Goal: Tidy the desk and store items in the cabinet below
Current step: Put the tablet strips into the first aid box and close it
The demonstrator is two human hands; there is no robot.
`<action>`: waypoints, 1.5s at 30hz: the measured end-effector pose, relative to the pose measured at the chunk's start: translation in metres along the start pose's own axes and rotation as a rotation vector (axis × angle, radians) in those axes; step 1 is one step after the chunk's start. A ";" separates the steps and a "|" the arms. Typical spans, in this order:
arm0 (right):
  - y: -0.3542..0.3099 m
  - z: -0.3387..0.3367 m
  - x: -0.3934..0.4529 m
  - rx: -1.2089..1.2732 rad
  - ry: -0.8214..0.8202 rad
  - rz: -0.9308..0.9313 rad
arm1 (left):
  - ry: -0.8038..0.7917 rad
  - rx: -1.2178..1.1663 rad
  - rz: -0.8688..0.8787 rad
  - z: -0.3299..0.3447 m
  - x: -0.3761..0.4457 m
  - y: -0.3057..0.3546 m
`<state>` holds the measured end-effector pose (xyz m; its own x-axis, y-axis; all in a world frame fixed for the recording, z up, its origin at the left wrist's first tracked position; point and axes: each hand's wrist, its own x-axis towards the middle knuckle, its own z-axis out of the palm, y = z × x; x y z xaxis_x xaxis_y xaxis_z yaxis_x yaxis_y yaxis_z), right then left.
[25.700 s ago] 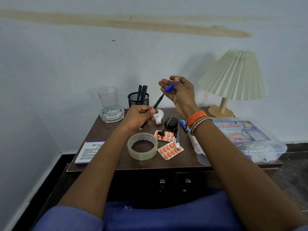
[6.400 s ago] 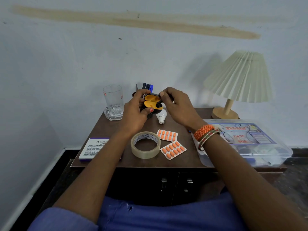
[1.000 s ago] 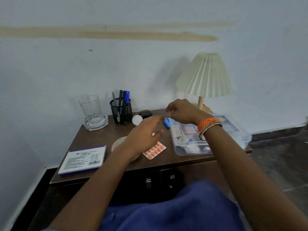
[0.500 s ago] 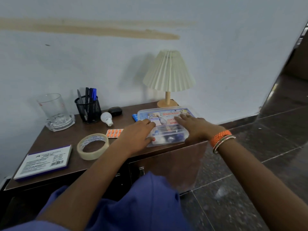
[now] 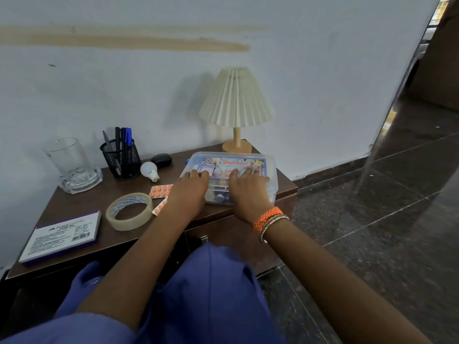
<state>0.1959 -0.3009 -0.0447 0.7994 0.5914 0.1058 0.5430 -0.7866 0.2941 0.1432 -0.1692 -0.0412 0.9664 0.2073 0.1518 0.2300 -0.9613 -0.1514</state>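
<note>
Two hands flat on the lid of the clear first-aid box (image 5: 269,170) at the right end of the worktop (image 5: 82,204), left hand (image 5: 191,192) and right hand (image 5: 248,188) with fingers straight, gripping nothing, beside orange pill strips (image 5: 161,190) and tape roll (image 5: 129,211).

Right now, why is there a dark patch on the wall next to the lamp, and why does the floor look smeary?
In the head view, the lamp casts a soft grey shadow on the wall to its left, so light comes from the right. The dark floor looks streaky, blurred and stretched by the wide lens. Both hands, left hand and right hand, lie flat on the first aid box, fairly sharp.
</note>
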 end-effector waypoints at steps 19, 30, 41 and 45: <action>0.003 0.005 -0.009 0.050 0.047 0.006 | -0.061 -0.149 -0.021 0.000 0.001 -0.003; 0.018 0.000 -0.026 0.083 0.067 -0.077 | -0.080 -0.399 0.016 -0.015 -0.009 -0.039; 0.032 -0.019 -0.047 0.145 0.203 -0.171 | -0.076 -0.536 -0.012 -0.019 -0.012 -0.036; 0.041 -0.022 -0.039 0.107 0.375 -0.120 | 0.048 -0.660 -0.102 -0.018 -0.011 -0.046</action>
<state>0.1816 -0.3528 -0.0162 0.5903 0.6884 0.4214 0.6665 -0.7102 0.2267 0.1197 -0.1307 -0.0182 0.9338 0.3095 0.1795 0.1868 -0.8496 0.4932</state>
